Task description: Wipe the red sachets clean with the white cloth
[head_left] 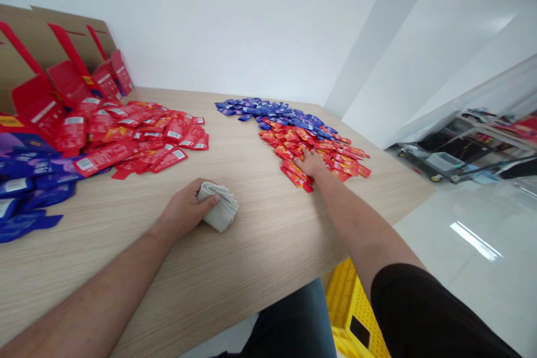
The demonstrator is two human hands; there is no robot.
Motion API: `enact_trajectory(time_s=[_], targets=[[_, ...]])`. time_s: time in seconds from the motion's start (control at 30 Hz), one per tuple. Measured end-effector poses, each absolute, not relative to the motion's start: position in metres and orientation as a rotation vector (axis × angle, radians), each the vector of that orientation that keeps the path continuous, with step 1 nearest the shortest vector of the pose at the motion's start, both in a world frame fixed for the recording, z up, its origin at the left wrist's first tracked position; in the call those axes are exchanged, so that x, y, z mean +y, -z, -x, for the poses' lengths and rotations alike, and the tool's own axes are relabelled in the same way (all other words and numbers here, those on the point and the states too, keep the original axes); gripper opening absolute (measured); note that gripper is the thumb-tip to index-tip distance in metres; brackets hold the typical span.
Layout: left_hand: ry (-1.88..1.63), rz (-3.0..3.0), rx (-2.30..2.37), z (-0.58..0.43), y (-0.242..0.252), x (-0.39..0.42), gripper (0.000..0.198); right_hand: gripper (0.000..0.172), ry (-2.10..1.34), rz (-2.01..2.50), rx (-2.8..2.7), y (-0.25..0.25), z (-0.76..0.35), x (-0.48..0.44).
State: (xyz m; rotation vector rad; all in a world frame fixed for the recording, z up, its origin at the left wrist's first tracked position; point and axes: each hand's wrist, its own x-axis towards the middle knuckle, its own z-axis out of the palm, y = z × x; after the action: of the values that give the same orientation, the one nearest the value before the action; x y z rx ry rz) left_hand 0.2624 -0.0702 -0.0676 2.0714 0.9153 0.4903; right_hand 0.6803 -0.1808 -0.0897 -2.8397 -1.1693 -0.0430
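Observation:
My left hand (182,211) rests on the light wood tabletop (260,240), closed around a folded grey cloth (217,207). My right hand (310,162) presses down on the near edge of a heap of small orange-red sachets (312,145). Its fingertips are hidden among them, so I cannot tell if it grips any. Small blue sachets (272,111) lie heaped just beyond, overlapping the orange ones. To the left lie a spread of larger red packets (138,137) and a pile of larger blue packets (29,196).
Red-and-brown cardboard display boxes (62,72) stand open at the far left corner of the table. A yellow plastic crate (350,307) sits on the floor below the near table edge, by my jeans-clad leg (293,324). A cluttered cart (461,151) stands beyond the right edge.

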Motion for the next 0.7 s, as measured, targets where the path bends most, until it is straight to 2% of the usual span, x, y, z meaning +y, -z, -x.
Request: enact_trajectory(time_s=[0.43, 0.7], targets=[[-0.497, -2.116, 0.945, -0.263, 0.063, -0.073, 0.043, 0.079, 0.035, 2.738, -1.341, 0.084, -0.624, -0.206], [-0.511, -2.143, 0.934, -0.263, 0.065, -0.072, 0.042, 0.081, 0.042, 2.731, -1.296, 0.084, -0.583, -0.215]])
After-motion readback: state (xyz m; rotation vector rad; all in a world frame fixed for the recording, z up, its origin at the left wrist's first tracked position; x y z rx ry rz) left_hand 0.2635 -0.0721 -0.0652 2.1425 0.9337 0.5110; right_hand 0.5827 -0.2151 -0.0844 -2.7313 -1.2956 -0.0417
